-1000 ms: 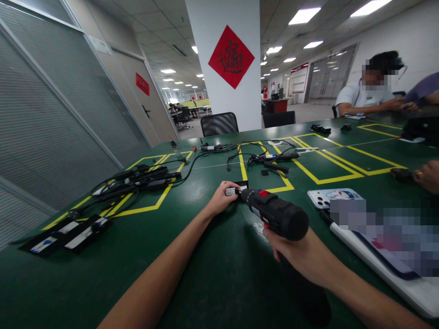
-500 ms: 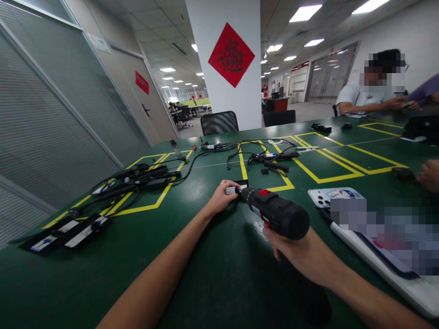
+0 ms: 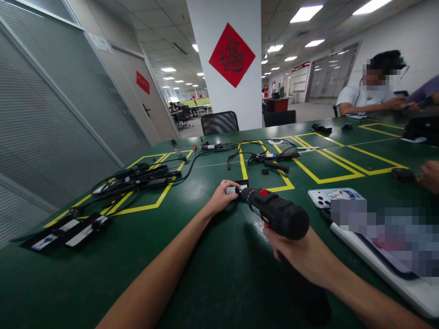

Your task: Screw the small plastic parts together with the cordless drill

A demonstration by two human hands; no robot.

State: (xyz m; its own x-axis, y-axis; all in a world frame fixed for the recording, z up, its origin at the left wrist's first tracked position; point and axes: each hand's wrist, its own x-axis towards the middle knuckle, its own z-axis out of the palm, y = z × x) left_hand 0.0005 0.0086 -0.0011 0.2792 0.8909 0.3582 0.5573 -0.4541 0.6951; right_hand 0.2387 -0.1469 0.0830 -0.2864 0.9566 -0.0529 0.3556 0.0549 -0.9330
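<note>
My right hand (image 3: 291, 249) is wrapped round the grip of a black and red cordless drill (image 3: 274, 210). The drill lies nearly level, its chuck pointing away from me to the left. Its tip meets a small black and silver piece (image 3: 232, 190) on the green table (image 3: 202, 246). My left hand (image 3: 221, 198) pinches that piece from the left side, fingers closed on it. A dark flat part with a pale face (image 3: 244, 183) lies just behind the drill tip. The chuck and my fingers hide much of the small piece, so its exact kind cannot be made out.
Black cables and adapters (image 3: 151, 176) lie heaped at the left, near two flat black pieces (image 3: 84, 233). Further cables and a pen-like tool (image 3: 279, 156) lie ahead. A phone (image 3: 338, 194) and a white device (image 3: 370, 265) are at the right. Another person's hand (image 3: 430, 176) rests beyond.
Both my hands, the drill and the small piece hold the same position. The view has shifted very slightly, and the person at the far right has moved a little.
</note>
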